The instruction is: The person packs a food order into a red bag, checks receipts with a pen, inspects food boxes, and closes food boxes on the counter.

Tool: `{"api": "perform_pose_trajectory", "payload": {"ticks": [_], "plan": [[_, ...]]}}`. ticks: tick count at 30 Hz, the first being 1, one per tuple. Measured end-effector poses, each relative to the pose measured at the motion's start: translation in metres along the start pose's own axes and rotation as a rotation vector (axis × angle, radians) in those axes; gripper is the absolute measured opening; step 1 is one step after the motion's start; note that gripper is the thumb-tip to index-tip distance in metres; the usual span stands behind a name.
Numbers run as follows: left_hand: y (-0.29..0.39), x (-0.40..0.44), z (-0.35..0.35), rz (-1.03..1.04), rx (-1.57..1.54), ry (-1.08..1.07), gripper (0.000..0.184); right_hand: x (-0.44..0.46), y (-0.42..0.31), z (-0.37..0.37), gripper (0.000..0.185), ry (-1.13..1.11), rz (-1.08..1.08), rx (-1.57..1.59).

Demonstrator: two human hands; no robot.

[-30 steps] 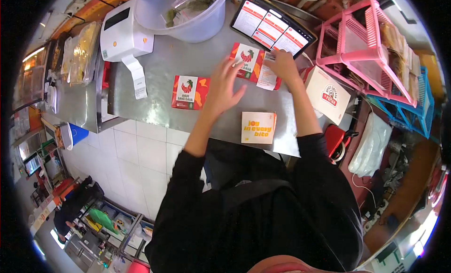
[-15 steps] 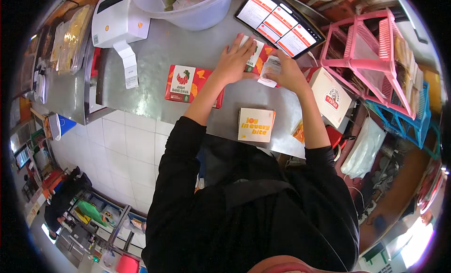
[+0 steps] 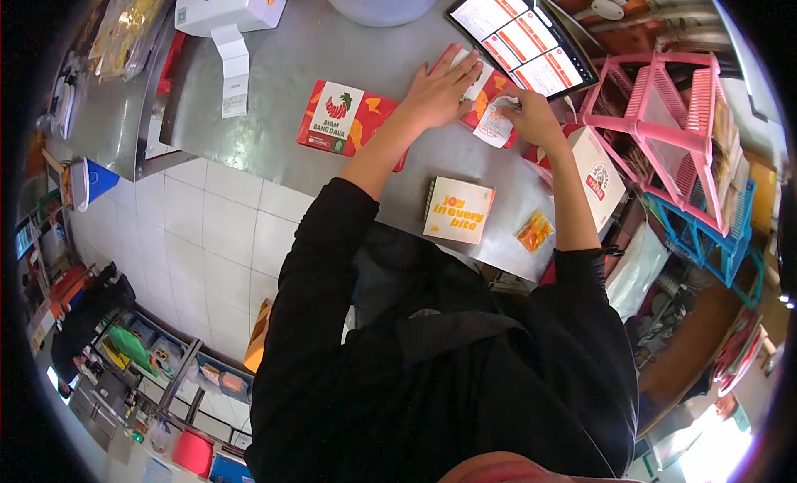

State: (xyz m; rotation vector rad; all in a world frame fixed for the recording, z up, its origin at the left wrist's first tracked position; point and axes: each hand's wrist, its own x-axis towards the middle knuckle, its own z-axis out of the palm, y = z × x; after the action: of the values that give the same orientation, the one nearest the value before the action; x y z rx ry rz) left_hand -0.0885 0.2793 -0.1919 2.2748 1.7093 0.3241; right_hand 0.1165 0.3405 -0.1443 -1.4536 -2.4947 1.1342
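My left hand (image 3: 442, 93) lies flat with fingers spread over a red food box (image 3: 486, 91) with a white panel, on the steel counter (image 3: 274, 134). At that box's right end, my right hand (image 3: 535, 117) has its fingers bent over a small white receipt (image 3: 496, 124), which rests against the box; the fingertips are partly hidden. Beneath my left forearm is a second red box (image 3: 336, 117), reading "Ayam Bang Dava". Nearer to me sits a square white box (image 3: 459, 210) marked "joy in every bite". A small sauce packet (image 3: 534, 231) lies right of it.
At the back stand a white receipt printer (image 3: 228, 8) with a paper strip (image 3: 234, 80) hanging out, a pale plastic tub (image 3: 382, 3) and a tablet (image 3: 523, 39). To the right are a cream-and-red box (image 3: 598, 177) and pink racks (image 3: 656, 126). Another person (image 3: 87, 317) is far left.
The camera view has shifted, showing more of the sauce packet and less of the tub. My left hand stays on the red box, and my right hand stays at the receipt on its right end.
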Motion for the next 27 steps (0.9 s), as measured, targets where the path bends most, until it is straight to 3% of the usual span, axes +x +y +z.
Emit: {"api": "perform_pose_trajectory", "payload": {"ticks": [6, 9, 12, 15, 18, 19, 23, 27], "plan": [[0.001, 0.001, -0.002, -0.011, 0.019, -0.036, 0.072, 0.003, 0.000, -0.010, 0.031, -0.147, -0.010, 0.052], [-0.001, 0.003, 0.002, 0.000, 0.007, -0.027, 0.077, 0.004, 0.018, -0.011, 0.026, -0.225, -0.103, 0.318], [-0.001, 0.002, 0.004, 0.006, -0.008, -0.017, 0.082, -0.014, -0.009, -0.016, 0.021, 0.026, -0.120, 0.162], [0.000, 0.003, 0.003, 0.003, 0.002, -0.030, 0.085, -0.001, 0.017, -0.014, 0.019, -0.201, -0.241, -0.011], [0.000, 0.003, 0.005, 0.004, 0.025, -0.038, 0.086, -0.005, 0.025, -0.038, 0.020, -0.276, -0.410, 0.154], [0.000, 0.003, 0.007, 0.004, 0.032, -0.036, 0.086, -0.004, 0.027, -0.048, 0.019, -0.374, -0.271, 0.119], [0.000, 0.002, 0.006, 0.003, 0.054, -0.025, 0.086, -0.009, 0.028, -0.070, 0.017, -0.586, -0.244, 0.138], [-0.001, 0.001, 0.008, 0.013, 0.057, 0.006, 0.085, -0.019, 0.027, -0.097, 0.017, -0.636, -0.242, 0.164]]}}
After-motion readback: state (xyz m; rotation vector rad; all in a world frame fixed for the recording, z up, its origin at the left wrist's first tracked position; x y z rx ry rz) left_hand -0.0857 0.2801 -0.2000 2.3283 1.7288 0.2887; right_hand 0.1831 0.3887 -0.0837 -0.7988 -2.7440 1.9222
